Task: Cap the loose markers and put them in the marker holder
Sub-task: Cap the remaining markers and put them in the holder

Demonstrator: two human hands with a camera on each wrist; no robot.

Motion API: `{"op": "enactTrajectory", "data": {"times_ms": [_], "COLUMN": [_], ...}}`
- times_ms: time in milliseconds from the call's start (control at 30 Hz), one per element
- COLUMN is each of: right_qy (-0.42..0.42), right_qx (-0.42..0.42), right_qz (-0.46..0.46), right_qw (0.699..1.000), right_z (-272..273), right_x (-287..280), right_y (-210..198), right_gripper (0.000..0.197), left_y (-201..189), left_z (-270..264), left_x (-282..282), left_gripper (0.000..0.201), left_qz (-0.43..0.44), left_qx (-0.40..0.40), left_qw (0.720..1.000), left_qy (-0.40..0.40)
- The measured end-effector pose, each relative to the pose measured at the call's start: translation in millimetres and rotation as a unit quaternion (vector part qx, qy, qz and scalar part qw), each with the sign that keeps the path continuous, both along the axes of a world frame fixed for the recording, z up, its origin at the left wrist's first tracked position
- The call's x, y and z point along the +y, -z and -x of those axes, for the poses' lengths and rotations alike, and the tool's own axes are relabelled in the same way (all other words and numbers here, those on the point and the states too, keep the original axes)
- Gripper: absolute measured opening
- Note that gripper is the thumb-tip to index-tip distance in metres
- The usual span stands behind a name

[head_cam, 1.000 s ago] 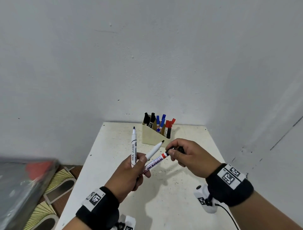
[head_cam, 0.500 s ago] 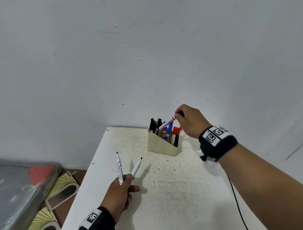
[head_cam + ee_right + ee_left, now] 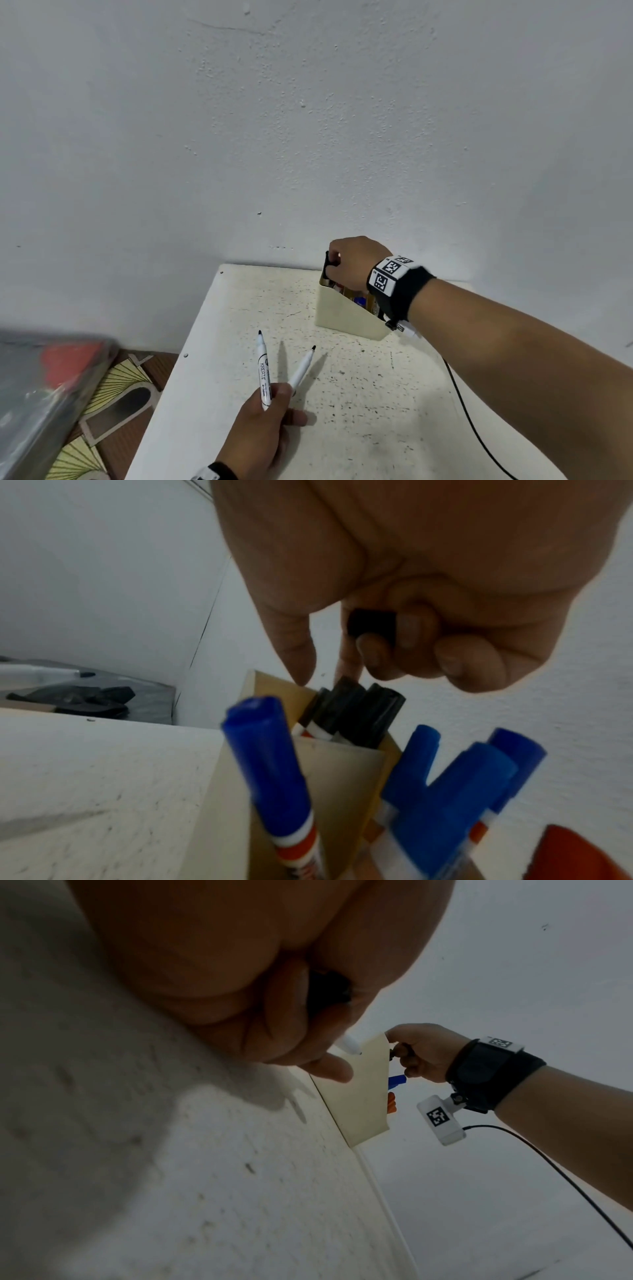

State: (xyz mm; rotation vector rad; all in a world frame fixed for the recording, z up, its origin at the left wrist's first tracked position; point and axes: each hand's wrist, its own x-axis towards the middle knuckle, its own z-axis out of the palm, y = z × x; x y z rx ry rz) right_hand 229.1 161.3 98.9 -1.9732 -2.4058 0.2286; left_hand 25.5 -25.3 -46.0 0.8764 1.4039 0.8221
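My left hand (image 3: 270, 407) grips two uncapped white markers, one upright (image 3: 263, 370) and one leaning right (image 3: 302, 368), their black tips pointing away over the table. The cream marker holder (image 3: 346, 318) stands at the table's back by the wall. My right hand (image 3: 337, 265) hovers over its left end. In the right wrist view its curled fingers hold a black cap (image 3: 371, 624), while thumb and forefinger reach down to the black-capped markers (image 3: 356, 712) in the holder. Blue-capped markers (image 3: 267, 750) fill the nearer compartments.
The white speckled table (image 3: 359, 428) has its left edge near a patterned floor (image 3: 113, 387). A blurred grey object (image 3: 41, 394) sits at the lower left. A black cable (image 3: 466, 407) trails from my right wrist across the table's right side. The wall (image 3: 308, 137) rises directly behind the holder.
My right hand carried a capped marker from my left hand to the holder and lowered it in. My left hand sank toward the table with two markers left.
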Motion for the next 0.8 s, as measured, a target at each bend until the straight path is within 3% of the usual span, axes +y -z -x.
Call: {"op": "enactTrajectory", "data": {"times_ms": [200, 400, 800], "right_qy": [0.014, -0.014, 0.036], "right_qx": [-0.033, -0.028, 0.208], "right_qz": [-0.018, 0.012, -0.061], "right_qw": [0.999, 0.999, 0.975], "right_z": [11.3, 3.9, -65.1], "right_x": [7.8, 6.6, -44.1], "right_y": [9.6, -4.3, -76.4], "right_gripper": [0.013, 0.024, 0.019], "left_y": [-2.1, -4.6, -12.1], "left_z": [0.7, 1.8, 4.1], "left_x": [0.9, -0.7, -3.3], "left_gripper": [0.026, 0.025, 0.03], "left_qz": [-0.005, -0.008, -0.015], "left_qx": [0.002, 0.002, -0.026], "left_qw": [1.0, 1.0, 0.999], "left_qy": [0.008, 0.009, -0.014]}}
